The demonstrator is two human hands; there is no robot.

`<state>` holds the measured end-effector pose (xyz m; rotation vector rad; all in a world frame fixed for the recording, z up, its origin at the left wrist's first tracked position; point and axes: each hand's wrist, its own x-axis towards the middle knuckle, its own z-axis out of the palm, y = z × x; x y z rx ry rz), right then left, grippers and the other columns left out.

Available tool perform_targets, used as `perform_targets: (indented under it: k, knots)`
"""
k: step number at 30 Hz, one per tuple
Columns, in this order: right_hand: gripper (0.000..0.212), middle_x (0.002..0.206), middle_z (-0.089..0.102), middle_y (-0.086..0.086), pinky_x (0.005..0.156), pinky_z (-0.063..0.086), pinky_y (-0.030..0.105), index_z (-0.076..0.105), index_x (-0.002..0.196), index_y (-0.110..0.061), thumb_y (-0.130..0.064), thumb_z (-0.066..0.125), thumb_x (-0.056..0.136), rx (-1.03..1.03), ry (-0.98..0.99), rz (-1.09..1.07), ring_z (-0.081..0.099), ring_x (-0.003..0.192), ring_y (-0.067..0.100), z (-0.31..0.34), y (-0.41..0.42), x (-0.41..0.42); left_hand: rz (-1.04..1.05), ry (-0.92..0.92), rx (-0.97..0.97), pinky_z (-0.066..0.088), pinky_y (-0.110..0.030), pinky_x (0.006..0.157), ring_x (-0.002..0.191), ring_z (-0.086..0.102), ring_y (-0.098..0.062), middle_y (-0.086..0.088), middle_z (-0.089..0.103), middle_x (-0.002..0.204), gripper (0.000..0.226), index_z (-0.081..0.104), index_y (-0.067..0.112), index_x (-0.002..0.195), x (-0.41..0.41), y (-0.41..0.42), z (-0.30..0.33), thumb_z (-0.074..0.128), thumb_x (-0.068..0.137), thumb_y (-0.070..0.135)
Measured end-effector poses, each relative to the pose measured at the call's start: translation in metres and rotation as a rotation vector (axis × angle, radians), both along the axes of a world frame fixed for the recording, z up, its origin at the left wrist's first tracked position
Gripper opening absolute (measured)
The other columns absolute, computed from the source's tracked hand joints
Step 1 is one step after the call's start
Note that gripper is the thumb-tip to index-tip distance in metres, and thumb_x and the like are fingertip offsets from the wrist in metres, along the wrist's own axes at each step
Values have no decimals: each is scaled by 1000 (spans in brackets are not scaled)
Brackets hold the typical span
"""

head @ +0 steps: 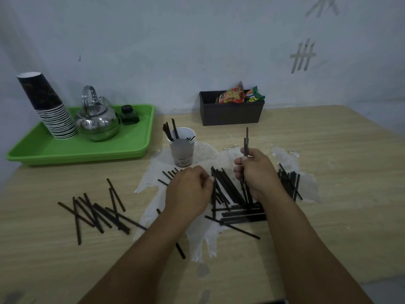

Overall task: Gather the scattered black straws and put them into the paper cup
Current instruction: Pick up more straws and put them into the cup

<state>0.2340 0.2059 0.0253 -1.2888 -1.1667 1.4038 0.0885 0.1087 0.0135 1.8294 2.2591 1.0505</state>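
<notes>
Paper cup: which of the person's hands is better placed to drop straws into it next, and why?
Probably the right hand: it already grips upright straws just right of the cup. The left hand is down at the pile.

A wooden table [328,150] is carrying scattered black straws [96,212], a paper cup [182,151], a green tray [43,148] and a black box [231,113].

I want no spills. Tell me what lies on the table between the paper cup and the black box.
Nothing: in the head view, the stretch from the paper cup to the black box is bare wooden table.
</notes>
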Motion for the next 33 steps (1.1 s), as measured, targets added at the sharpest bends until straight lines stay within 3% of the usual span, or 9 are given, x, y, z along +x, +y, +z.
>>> perform_targets:
  k: [5, 10, 13, 15, 19, 23, 25, 29, 33]
  knots:
    - [23, 72, 59, 4, 44, 45, 23, 58, 103, -15, -3, 43, 91, -127, 211, -78, 53, 51, 11, 1, 1, -1, 120, 142, -193, 40, -27, 53, 65, 54, -15, 8, 56, 64, 45, 55, 24, 70, 14, 2, 1, 55, 77, 69]
    - [24, 60, 49, 0, 39, 33, 23, 58, 103, -15, -4, 40, 90, -168, 286, -104, 40, 39, 9, 2, 2, 0, 105, 204, -203, 37, -25, 53, 67, 57, -17, 5, 62, 68, 30, 65, 21, 76, 15, 4, 6, 61, 80, 51]
    - [16, 57, 42, -4, 40, 31, 22, 58, 103, -19, -26, 44, 102, -170, 289, -93, 35, 39, 8, 0, 1, 0, 105, 223, -219, 32, -24, 50, 61, 51, -14, 6, 56, 63, 21, 68, 19, 75, 18, 5, 8, 61, 79, 38]
    - [25, 56, 42, -4, 40, 34, 22, 59, 102, -17, -33, 40, 104, -172, 284, -93, 37, 41, 7, -1, 0, 0, 95, 221, -223, 36, -24, 53, 65, 54, -15, 6, 59, 67, 17, 69, 19, 79, 19, 5, 8, 61, 80, 34]
    - [22, 64, 52, -1, 46, 46, 24, 60, 104, -13, -21, 39, 104, -205, 313, -60, 47, 49, 9, 1, -3, 1, 79, 159, -229, 49, -27, 62, 74, 63, -17, 3, 69, 78, 17, 72, 19, 87, 15, 5, 8, 59, 83, 30]
    - [18, 71, 54, 3, 44, 40, 22, 58, 108, -12, -8, 41, 101, -194, 339, -24, 44, 49, 9, 3, -2, 2, 92, -41, -169, 55, -32, 66, 73, 64, -16, 3, 72, 77, 18, 74, 18, 90, 8, 5, 6, 58, 86, 27]
    - [9, 66, 50, 1, 41, 32, 21, 58, 104, -11, -14, 50, 99, -187, 351, 30, 38, 45, 7, 4, -3, 2, 77, -199, -107, 51, -25, 65, 76, 64, -11, 7, 71, 82, 17, 73, 20, 98, 7, 8, 8, 61, 89, 28]
    - [34, 58, 48, -7, 42, 30, 21, 67, 104, -7, -39, 65, 92, -145, 235, 192, 36, 46, 6, 2, -9, 1, 1, -510, -40, 45, -23, 59, 68, 64, -9, 9, 69, 76, 13, 68, 26, 100, 10, 16, 13, 67, 87, 30]
    - [31, 60, 49, -6, 42, 31, 20, 69, 95, -5, -34, 73, 87, -123, 241, 275, 37, 48, 5, 1, -12, -1, -83, -675, -64, 46, -29, 53, 60, 64, -13, 2, 72, 78, 29, 54, 34, 107, 13, 18, 14, 71, 84, 30]
